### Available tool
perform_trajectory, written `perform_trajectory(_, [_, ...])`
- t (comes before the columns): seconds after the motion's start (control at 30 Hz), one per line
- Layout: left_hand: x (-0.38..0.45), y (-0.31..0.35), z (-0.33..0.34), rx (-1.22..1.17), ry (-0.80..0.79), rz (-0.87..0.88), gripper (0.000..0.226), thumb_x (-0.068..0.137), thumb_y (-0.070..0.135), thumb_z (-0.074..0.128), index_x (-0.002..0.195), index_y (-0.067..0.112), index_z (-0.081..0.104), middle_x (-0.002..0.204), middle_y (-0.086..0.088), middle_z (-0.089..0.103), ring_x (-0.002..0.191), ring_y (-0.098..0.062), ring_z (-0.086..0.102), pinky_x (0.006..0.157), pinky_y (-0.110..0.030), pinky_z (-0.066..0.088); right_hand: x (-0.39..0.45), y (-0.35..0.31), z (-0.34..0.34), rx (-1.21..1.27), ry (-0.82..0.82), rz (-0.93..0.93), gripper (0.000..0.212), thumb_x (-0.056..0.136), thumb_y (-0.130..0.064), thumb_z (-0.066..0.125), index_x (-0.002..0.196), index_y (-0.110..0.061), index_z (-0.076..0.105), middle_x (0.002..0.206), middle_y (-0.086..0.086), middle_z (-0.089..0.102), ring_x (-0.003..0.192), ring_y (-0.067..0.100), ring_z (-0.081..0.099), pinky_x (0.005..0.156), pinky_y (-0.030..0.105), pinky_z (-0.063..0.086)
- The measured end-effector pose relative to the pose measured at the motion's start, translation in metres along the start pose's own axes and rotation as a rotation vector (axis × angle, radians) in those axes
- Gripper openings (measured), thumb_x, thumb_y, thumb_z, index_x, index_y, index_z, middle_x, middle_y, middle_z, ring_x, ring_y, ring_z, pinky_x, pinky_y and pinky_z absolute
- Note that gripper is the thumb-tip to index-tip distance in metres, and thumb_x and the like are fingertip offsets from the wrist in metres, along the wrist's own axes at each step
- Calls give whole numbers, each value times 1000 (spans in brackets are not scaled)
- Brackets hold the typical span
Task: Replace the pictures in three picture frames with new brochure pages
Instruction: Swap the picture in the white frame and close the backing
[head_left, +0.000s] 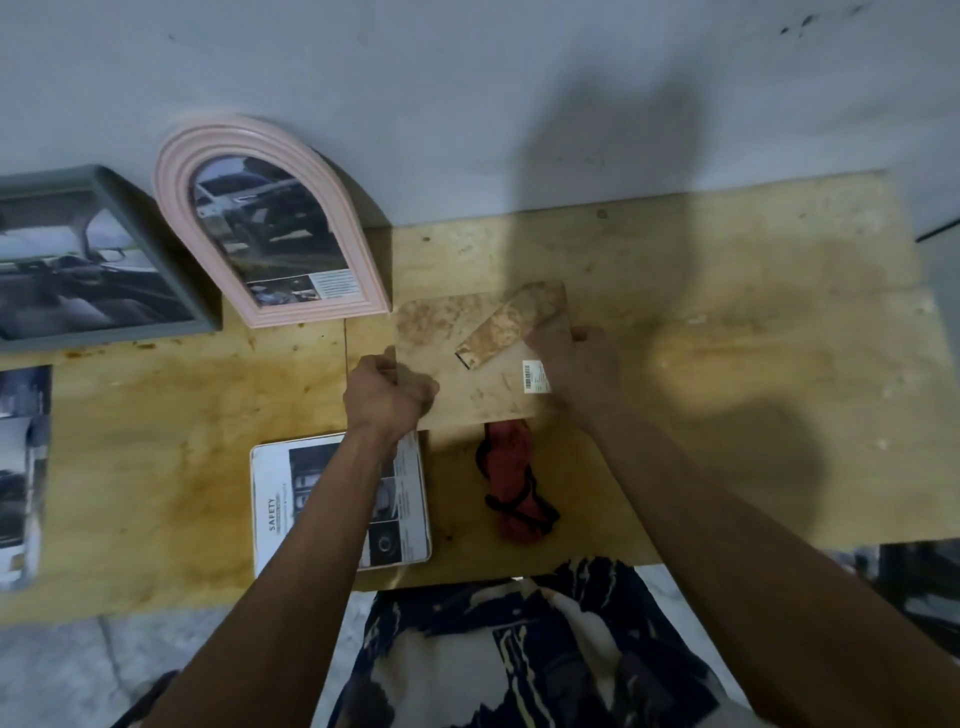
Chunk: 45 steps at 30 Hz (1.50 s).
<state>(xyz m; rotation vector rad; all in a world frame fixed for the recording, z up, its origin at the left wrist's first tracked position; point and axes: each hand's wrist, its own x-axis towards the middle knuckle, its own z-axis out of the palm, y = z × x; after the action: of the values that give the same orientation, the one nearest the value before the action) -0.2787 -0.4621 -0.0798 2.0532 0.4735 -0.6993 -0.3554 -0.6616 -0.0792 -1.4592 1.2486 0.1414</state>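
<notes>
The left hand (392, 392) curls its fingers round the left edge of a backing board (467, 358), thumb on top. The right hand (574, 364) grips the board's right edge; its fingertips are hidden behind the board. Between them the board hangs just above the table (727, 364), back side up: a flat, brown, mottled fibreboard rectangle with rounded far corners. One hinged stand flap (511, 325) of the same mottled stuff lies slantwise across it, and one small white barcode sticker (535, 376) sits near the right hand.

Under the board's near edge lies a crumpled red cloth (514, 488) with dark trim, its far end hidden by the board. To its left lies a white frame (340, 504) with rounded corners, holding a brochure page headed "SAFETY"; the left forearm crosses it.

Two more frames stand at the far left: an arched pink frame (270, 218) with ribbed moulding, and a grey rectangular frame (98, 260), cut off by the picture's edge. Both show blurred car pictures. A loose brochure page (23, 467) lies at the left edge, also cut off. The table is bare, stained plywood. A patterned dark-and-cream garment (519, 649) shows below.
</notes>
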Motion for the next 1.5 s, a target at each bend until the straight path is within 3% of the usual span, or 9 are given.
perform_trajectory(0.27, [-18, -55, -89, -40, 0, 19, 52, 66, 10, 91, 106, 13, 57, 98, -13, 71, 89, -28, 68, 85, -50, 59, -76, 23, 63, 24, -37, -13, 75, 65, -46, 88, 122, -19, 46, 106, -4, 55, 81, 5, 54, 62, 29, 48])
perform_trajectory(0.47, [-34, -120, -146, 20, -3, 94, 39, 72, 20, 88, 99, 17, 61, 91, -2, 71, 80, -20, 67, 77, -38, 58, -134, 63, 112, -103, 49, -111, 91, 50, -61, 83, 125, -20, 52, 118, -2, 60, 105, 23, 58, 91, 46, 52])
perform_trajectory(0.6, [-34, -155, -173, 88, 1, 139, 39, 81, 33, 81, 112, 16, 63, 91, 4, 67, 85, -17, 65, 81, -32, 53, -157, 88, 123, -88, 70, -149, 73, 64, -48, 86, 122, -18, 53, 111, -3, 59, 100, 21, 58, 85, 42, 52])
perform_trajectory(0.73, [-29, -174, -190, 219, 111, 205, 24, 87, 23, 74, 104, 10, 63, 96, -7, 69, 94, -28, 64, 78, -30, 45, -166, 100, 119, -96, 86, -187, 67, 71, -43, 84, 123, -16, 52, 111, -4, 56, 96, 19, 55, 75, 33, 43])
perform_trajectory(0.87, [-18, -178, -194, 310, 102, 215, 23, 89, 16, 69, 111, 8, 66, 107, -11, 70, 102, -31, 64, 78, -26, 40, -165, 102, 119, -161, 101, -189, 87, 62, -61, 81, 131, -21, 48, 124, 1, 59, 107, 27, 60, 85, 48, 54])
perform_trajectory(0.97, [-15, -174, -193, 329, 83, 199, 7, 87, 9, 65, 89, 15, 66, 95, -9, 70, 89, -30, 64, 71, -28, 43, -158, 100, 116, -199, 112, -187, 86, 61, -62, 81, 130, -22, 48, 121, -2, 59, 106, 26, 60, 86, 51, 54])
perform_trajectory(1.1, [-10, -172, -191, 315, 73, 165, 16, 80, 3, 61, 77, 18, 68, 80, -6, 71, 78, -28, 66, 66, -33, 52, -154, 97, 114, -215, 144, -193, 78, 61, -59, 80, 125, -25, 51, 114, -3, 60, 100, 26, 60, 82, 51, 55])
perform_trajectory(1.23, [-4, -172, -193, 289, 71, 143, 17, 73, 3, 66, 73, 19, 71, 75, 0, 71, 74, -22, 67, 64, -24, 47, -153, 100, 119, -239, 130, -169, 92, 54, -68, 75, 129, -24, 46, 120, 3, 60, 106, 32, 59, 86, 54, 53])
perform_trajectory(1.5, [-1, -167, -197, 290, 73, 140, 28, 72, 2, 73, 63, 28, 66, 71, 9, 68, 77, -20, 67, 72, -26, 52, -152, 103, 146, -292, 153, -131, 83, 67, -58, 78, 130, -15, 43, 127, 8, 57, 116, 35, 55, 90, 46, 48])
